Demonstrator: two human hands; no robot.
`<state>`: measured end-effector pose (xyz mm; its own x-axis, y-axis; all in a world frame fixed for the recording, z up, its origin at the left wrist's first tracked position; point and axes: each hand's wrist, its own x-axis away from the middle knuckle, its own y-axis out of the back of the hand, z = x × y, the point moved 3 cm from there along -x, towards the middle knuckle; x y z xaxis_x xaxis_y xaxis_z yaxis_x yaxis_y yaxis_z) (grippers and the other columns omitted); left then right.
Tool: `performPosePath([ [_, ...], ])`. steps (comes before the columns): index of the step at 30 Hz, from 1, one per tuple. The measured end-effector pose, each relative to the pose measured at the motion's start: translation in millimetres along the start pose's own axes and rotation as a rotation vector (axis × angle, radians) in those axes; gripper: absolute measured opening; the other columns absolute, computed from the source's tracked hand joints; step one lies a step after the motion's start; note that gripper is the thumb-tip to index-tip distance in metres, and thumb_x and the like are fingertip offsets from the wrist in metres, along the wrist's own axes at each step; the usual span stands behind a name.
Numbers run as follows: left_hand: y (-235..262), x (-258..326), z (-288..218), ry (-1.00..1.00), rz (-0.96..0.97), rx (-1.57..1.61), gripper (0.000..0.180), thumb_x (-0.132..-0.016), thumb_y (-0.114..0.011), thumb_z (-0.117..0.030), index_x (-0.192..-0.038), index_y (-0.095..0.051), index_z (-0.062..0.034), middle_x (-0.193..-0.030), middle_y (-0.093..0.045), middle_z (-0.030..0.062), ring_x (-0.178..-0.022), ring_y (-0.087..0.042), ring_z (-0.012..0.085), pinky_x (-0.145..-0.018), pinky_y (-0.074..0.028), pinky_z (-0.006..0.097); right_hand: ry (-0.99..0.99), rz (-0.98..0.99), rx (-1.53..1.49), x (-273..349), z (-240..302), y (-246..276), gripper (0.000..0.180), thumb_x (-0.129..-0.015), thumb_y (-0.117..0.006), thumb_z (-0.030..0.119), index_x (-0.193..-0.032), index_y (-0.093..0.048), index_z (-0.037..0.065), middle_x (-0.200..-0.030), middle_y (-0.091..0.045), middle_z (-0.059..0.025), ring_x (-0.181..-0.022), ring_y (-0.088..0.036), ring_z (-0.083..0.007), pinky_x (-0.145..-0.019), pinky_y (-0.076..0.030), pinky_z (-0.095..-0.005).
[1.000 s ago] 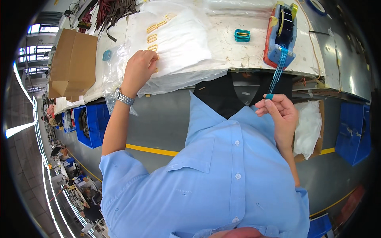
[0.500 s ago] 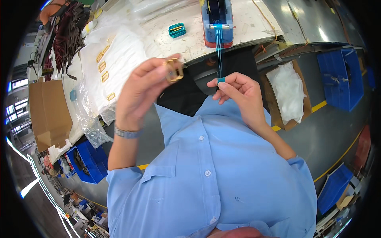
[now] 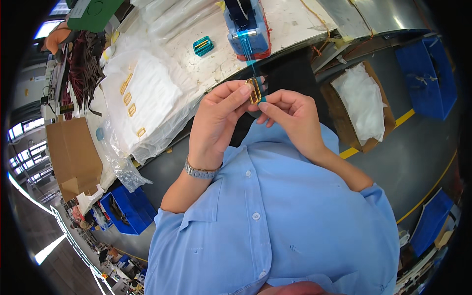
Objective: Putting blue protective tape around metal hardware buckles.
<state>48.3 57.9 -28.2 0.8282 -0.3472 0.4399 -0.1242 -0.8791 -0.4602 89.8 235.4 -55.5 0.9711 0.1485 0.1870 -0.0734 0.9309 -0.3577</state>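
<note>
My left hand [image 3: 221, 105] pinches a gold metal slider buckle [image 3: 254, 92] upright in front of my chest. Close beside it, my right hand [image 3: 292, 113] pinches the loose end of a clear blue tape [image 3: 247, 47], at the buckle's lower right side. That strip runs up to the blue tape dispenser [image 3: 263, 32] at the bench edge. Whether the tape touches the buckle is hard to tell behind my fingers. On the bench left of the dispenser lies a buckle wrapped in blue tape [image 3: 202, 45].
Several gold buckles [image 3: 128, 99] lie on white sheeting [image 3: 157, 88] at the left of the bench. A cardboard box with white plastic [image 3: 361, 103] stands to the right, near a blue bin [image 3: 425, 83]. Another cardboard box [image 3: 73, 157] and blue bin [image 3: 128, 209] stand at left.
My left hand has brought the buckle rightward to the tape end in my right hand. The view has shifted slightly. My right hand keeps its pinch on the tape.
</note>
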Motion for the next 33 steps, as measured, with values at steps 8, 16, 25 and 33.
performPosePath([
  [8,-3.9,-5.1,1.3,0.03,-0.009,-0.018,0.026,-0.104,-0.071,-0.021,-0.121,-0.072,-0.0011,-0.132,-0.073,0.0147,-0.107,-0.071,0.0183,-0.098,-0.055,0.035,0.02,-0.011,0.014,-1.3,-1.4,0.8,0.011,-0.102,-0.068,0.005,-0.108,-0.071,-0.005,-0.101,-0.08,-0.0102,-0.082,-0.074,-0.0116,-0.07,-0.057,-0.0252],
  [16,-5.0,-8.7,3.5,-0.009,-0.048,-0.04,0.025,-0.102,-0.075,-0.021,-0.119,-0.073,-0.0033,-0.13,-0.074,0.0151,-0.107,-0.071,0.0177,-0.097,-0.055,0.034,0.017,-0.036,-0.033,-5.5,0.6,-5.7,0.016,-0.1,-0.076,0.011,-0.106,-0.071,-0.003,-0.093,-0.078,-0.0082,-0.08,-0.073,-0.0098,-0.069,-0.058,-0.0241],
  [25,-13.9,-11.3,3.1,-0.051,-0.095,-0.028,0.025,-0.101,-0.075,-0.019,-0.119,-0.07,-0.0029,-0.124,-0.075,0.0144,-0.103,-0.07,0.0153,-0.093,-0.055,0.032,0.051,-0.122,0.048,-13.1,1.4,-6.8,0.019,-0.097,-0.081,0.015,-0.097,-0.072,-0.002,-0.082,-0.075,-0.0049,-0.073,-0.07,-0.0067,-0.066,-0.056,-0.0219],
  [33,-11.9,-13.0,0.0,-0.003,-0.074,-0.02,0.034,-0.1,-0.076,-0.015,-0.129,-0.069,-0.0006,-0.123,-0.076,0.0115,-0.097,-0.069,0.0122,-0.09,-0.055,0.03,0.04,-0.102,0.018,-13.1,1.9,-7.0,0.018,-0.098,-0.079,0.015,-0.101,-0.074,-0.002,-0.086,-0.076,-0.0048,-0.077,-0.071,-0.0072,-0.068,-0.057,-0.0224],
])
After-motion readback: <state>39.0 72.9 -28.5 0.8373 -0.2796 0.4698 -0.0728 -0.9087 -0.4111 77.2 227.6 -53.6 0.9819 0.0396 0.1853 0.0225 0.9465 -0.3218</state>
